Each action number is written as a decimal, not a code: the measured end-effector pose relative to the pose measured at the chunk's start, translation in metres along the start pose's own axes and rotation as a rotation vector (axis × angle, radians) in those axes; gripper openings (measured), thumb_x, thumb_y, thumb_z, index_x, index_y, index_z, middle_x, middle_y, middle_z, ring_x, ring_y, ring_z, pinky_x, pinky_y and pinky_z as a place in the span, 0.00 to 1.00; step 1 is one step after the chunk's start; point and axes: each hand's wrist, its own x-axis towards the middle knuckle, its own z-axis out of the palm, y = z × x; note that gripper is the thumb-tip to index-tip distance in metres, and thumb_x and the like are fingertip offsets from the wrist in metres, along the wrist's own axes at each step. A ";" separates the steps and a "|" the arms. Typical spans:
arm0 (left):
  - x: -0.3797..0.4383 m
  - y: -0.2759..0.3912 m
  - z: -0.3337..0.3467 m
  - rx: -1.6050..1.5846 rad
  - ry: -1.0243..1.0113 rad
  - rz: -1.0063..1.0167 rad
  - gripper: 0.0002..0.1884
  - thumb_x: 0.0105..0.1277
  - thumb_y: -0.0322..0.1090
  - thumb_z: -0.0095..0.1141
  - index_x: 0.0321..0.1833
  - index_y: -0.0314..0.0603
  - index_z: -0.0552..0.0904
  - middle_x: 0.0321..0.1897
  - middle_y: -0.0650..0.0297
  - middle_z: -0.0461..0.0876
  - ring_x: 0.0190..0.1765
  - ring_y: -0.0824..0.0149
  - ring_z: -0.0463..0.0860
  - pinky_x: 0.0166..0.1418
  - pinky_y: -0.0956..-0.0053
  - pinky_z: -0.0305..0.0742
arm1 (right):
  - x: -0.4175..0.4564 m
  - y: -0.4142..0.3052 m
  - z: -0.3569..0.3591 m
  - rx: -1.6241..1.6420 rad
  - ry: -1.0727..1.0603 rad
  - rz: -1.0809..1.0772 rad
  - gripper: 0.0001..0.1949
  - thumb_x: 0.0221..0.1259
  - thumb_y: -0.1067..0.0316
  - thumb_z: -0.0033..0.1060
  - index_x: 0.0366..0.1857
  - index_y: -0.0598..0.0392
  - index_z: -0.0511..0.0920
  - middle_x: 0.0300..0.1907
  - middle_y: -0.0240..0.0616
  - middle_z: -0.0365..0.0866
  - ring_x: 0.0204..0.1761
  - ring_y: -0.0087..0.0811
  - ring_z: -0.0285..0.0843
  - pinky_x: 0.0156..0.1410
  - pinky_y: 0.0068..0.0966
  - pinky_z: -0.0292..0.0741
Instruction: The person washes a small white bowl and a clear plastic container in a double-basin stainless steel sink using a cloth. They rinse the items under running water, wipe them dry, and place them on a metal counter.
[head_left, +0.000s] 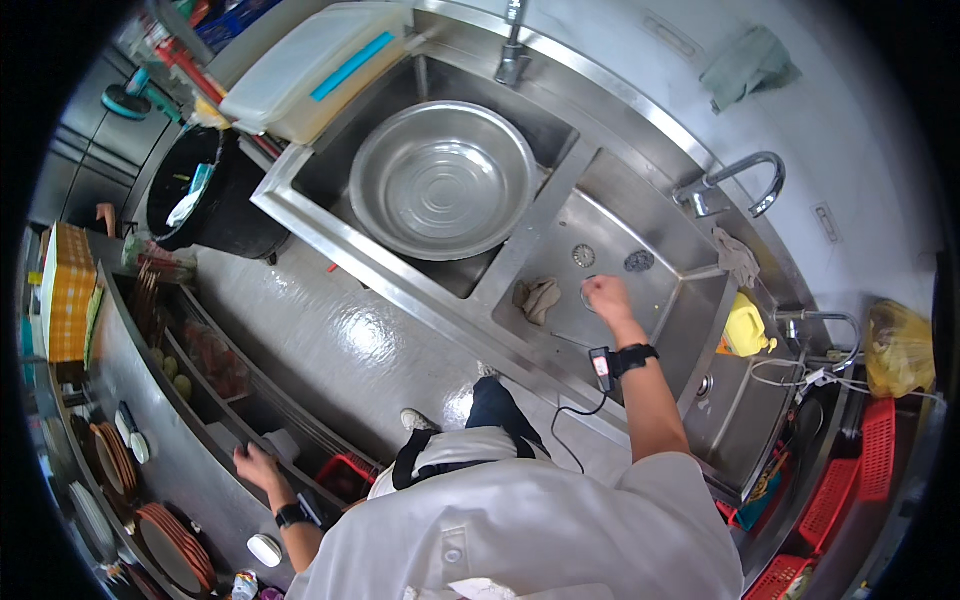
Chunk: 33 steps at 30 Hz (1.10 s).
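My right hand reaches into the right basin of a stainless steel sink, its fingers curled above a round metal rim that it partly covers. Whether anything is in the fingers cannot be made out. A slotted drain strainer lies just beyond the hand, and a steel wool scrubber sits to its right. To its left is a crumpled brown cloth. My left hand hangs near the edge of a metal counter, fingers partly bent, with no object visible in it.
A large metal basin stands in the left sink. Beside that sink are a lidded plastic box and a black bin. Curved faucets line the back. A yellow jug and red baskets are at right.
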 end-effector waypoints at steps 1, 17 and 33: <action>-0.010 0.036 0.018 -0.163 -0.100 0.050 0.21 0.63 0.33 0.54 0.56 0.26 0.75 0.50 0.44 0.79 0.53 0.49 0.79 0.61 0.63 0.70 | 0.014 0.008 0.008 -0.048 -0.078 -0.025 0.14 0.58 0.58 0.57 0.33 0.59 0.83 0.30 0.51 0.82 0.37 0.49 0.81 0.44 0.38 0.75; -0.145 0.269 0.049 -0.351 -0.778 0.035 0.14 0.70 0.31 0.50 0.56 0.37 0.74 0.39 0.67 0.78 0.33 0.77 0.78 0.30 0.84 0.71 | 0.100 0.100 0.218 -0.253 -0.824 -0.196 0.31 0.58 0.50 0.53 0.65 0.54 0.67 0.65 0.51 0.67 0.67 0.47 0.63 0.71 0.38 0.62; -0.183 0.434 0.170 -0.524 -1.879 0.182 0.15 0.74 0.36 0.47 0.58 0.37 0.75 0.45 0.60 0.81 0.40 0.71 0.82 0.46 0.76 0.79 | 0.037 -0.031 0.039 1.155 0.140 0.124 0.14 0.48 0.81 0.52 0.38 0.53 0.67 0.32 0.29 0.68 0.31 0.20 0.66 0.35 0.18 0.67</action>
